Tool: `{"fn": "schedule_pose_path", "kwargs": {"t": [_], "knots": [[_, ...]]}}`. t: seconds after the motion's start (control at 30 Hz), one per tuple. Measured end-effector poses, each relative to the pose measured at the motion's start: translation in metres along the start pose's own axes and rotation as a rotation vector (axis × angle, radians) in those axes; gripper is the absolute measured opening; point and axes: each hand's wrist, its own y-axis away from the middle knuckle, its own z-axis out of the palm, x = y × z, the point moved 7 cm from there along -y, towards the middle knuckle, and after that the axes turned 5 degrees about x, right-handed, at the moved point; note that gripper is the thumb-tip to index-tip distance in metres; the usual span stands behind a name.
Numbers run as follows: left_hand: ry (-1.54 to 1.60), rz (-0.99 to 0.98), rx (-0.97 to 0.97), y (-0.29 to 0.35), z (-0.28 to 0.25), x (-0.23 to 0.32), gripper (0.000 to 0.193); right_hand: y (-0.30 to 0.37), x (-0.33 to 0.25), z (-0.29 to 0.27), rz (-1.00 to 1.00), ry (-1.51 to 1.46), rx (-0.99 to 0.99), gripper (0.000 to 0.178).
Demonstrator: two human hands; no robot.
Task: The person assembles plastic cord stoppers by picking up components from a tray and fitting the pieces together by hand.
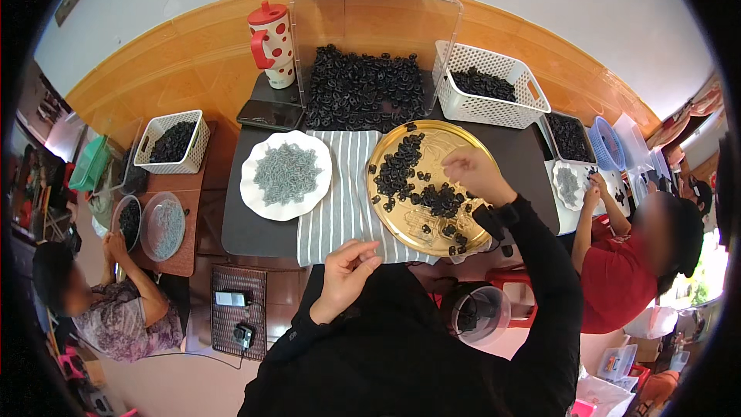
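My left hand (347, 278) is closed just in front of the table edge, thumb against the curled fingers; whatever they may hold is hidden. Above the right side of a round gold tray (468, 137) hovers my right hand (477, 174), its fingers bent and smeared, so their grip is unclear. Small black plastic parts (397, 170) lie heaped and scattered across the tray. Left of it, a grey striped cloth (340, 212) covers part of the dark table. A white scalloped plate (251, 185) there holds a pile of small grey-green pieces (285, 174).
Behind the tray stand a clear bin (367, 93) of black parts and a white basket (494, 108). A dotted tumbler (274, 42) and a dark phone (270, 114) sit at the back left. One person (116, 301) works at left, another (617, 278) at right.
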Motion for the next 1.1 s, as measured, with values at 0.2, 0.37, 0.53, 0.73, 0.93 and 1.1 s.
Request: {"fn": "schedule_pose_path", "kwargs": {"t": [0.2,0.37,0.53,0.73,0.93,1.1], "knots": [[-0.007,-0.016,-0.011,0.001,0.001,-0.002,0.025,-0.017,0.014,0.030,-0.197,0.337,-0.056,0.016],[-0.038,-0.032,-0.006,-0.001,-0.003,-0.003,0.024,-0.025,-0.002,0.055,-0.331,0.484,-0.101,0.018],[-0.047,-0.040,-0.012,-0.004,-0.007,-0.007,0.023,-0.022,-0.021,0.077,-0.377,0.703,-0.147,0.017],[-0.024,-0.061,-0.004,-0.004,-0.008,-0.007,0.023,-0.026,-0.009,0.072,-0.268,0.591,-0.190,0.016],[-0.034,-0.053,-0.011,-0.001,-0.009,-0.013,0.022,-0.014,-0.005,0.065,-0.280,0.556,-0.223,0.015],[-0.033,-0.059,-0.009,0.001,-0.006,-0.011,0.021,-0.003,-0.011,0.051,-0.299,0.556,-0.098,0.010]]}}
